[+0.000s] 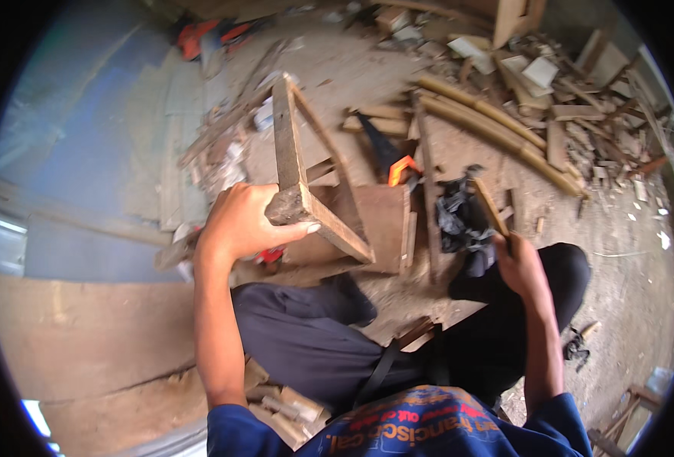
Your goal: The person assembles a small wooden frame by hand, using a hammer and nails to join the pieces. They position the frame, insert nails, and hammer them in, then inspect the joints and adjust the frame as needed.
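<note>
My left hand [239, 225] is closed around one corner of a rough wooden frame [285, 137], which is held up and tilted above the floor. Its bars of weathered wood meet at the corner under my fingers. In my right hand [521, 268] is a yellowish wooden handle [490, 206], raised over my right knee. The handle's far end overlaps a crumpled black plastic bag [463, 217], so I cannot make out a tool head there. Beyond the frame, a handsaw [381, 148] with a black blade and orange grip lies near a brown wooden board [386, 232].
Bamboo-like poles [497, 126] and a heap of wood scraps [573, 107] fill the far right. A blue-grey panel [86, 129] covers the left side. Wood offcuts [287, 411] lie by my left hip. An orange-and-black item [200, 38] sits at the far left.
</note>
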